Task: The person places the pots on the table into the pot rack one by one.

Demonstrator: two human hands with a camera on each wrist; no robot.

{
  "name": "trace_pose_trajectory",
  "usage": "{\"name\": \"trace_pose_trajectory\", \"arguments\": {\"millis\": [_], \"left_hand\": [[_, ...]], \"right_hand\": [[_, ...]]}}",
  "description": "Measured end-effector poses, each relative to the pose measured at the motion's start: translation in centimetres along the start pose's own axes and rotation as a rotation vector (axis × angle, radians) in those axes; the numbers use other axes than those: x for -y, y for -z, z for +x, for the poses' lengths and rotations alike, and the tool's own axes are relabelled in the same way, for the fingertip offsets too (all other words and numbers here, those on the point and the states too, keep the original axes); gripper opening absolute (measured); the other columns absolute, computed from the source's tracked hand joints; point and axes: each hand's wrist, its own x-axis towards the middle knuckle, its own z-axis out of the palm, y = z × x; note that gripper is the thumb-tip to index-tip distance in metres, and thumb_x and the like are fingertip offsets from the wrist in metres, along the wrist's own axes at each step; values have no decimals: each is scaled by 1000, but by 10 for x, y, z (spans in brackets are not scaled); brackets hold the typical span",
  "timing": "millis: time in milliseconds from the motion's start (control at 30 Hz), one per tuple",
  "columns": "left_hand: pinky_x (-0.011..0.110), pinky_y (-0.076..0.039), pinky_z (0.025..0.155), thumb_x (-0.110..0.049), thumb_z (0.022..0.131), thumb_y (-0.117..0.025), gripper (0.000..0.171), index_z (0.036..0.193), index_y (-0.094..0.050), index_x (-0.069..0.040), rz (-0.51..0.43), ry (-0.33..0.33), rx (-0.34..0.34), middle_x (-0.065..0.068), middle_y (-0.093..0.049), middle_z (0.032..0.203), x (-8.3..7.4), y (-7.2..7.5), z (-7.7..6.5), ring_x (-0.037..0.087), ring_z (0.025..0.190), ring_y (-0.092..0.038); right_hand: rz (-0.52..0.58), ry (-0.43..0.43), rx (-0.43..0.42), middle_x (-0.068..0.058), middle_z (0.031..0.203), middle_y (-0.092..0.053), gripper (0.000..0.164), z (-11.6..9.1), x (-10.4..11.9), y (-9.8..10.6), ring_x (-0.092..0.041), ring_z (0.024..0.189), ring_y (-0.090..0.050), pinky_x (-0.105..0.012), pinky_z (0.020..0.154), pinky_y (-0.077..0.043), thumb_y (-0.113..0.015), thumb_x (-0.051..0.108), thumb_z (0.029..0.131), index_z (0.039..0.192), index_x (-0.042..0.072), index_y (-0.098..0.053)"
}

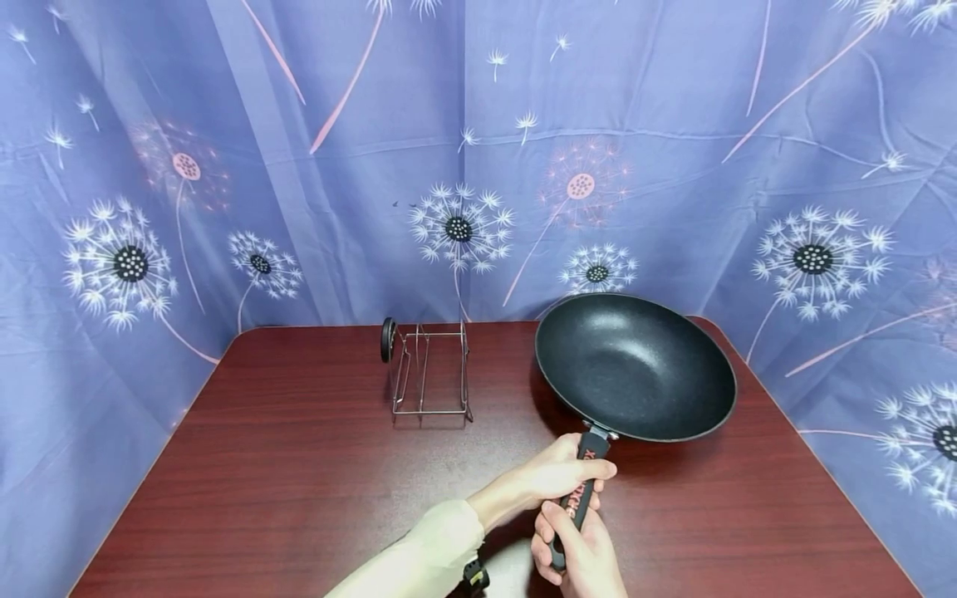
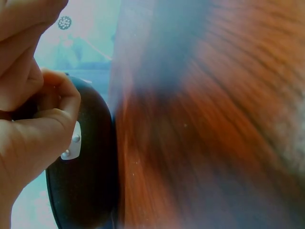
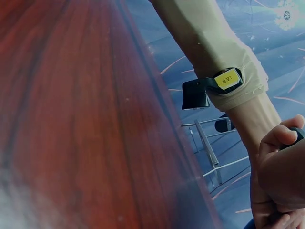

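Note:
A dark wok (image 1: 635, 370) is at the right of the table, its open side up and tilted a little toward me. Both hands grip its black handle (image 1: 591, 453), which has red lettering. My left hand (image 1: 561, 473) holds the upper part near the metal bracket, thumb laid across the handle. Lower down, my right hand (image 1: 583, 548) wraps the handle's end. The left wrist view shows the left hand (image 2: 43, 124) close by the bracket (image 2: 72, 143) with the wok's outer side (image 2: 90, 181) beyond it. In the right wrist view, the right hand (image 3: 286, 171) overlaps the left wrist.
A wire rack (image 1: 426, 411) with a round black knob (image 1: 388, 340) stands at the back, left of the wok. The reddish wooden table (image 1: 262, 465) ends against a blue dandelion-print curtain (image 1: 359, 208). A small camera (image 3: 196, 95) is strapped on the left wrist.

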Motion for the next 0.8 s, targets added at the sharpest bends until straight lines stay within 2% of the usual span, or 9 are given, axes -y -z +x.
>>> {"name": "trace_pose_trajectory", "arguments": {"millis": [233,533,800], "left_hand": [[21,-52,50,-14,91,-64,15,90,-49,-13,-6,-48,7,-3,-56,67,2,2,-2,10,50,-60],[22,-52,48,-13,92,-62,15,86,-49,-15,-15,-114,6,-4,-55,64,-1,1,-3,10,48,-59],[23,-52,48,-13,93,-62,14,87,-50,-12,-12,-142,-10,-3,-56,64,-6,-2,-6,11,47,-60]], "right_hand": [[-53,-36,-28,11,64,-52,22,-1,1,0,-1,48,-46,-24,41,-24,-44,9,104,82,14,-47],[-140,-17,-79,8,59,-48,26,-1,6,-4,-3,43,-42,-33,37,-16,-45,5,100,76,11,-46],[-195,-49,-143,5,51,-45,25,-3,11,-9,-7,39,-40,-23,36,-23,-45,2,98,73,7,-43]]}}
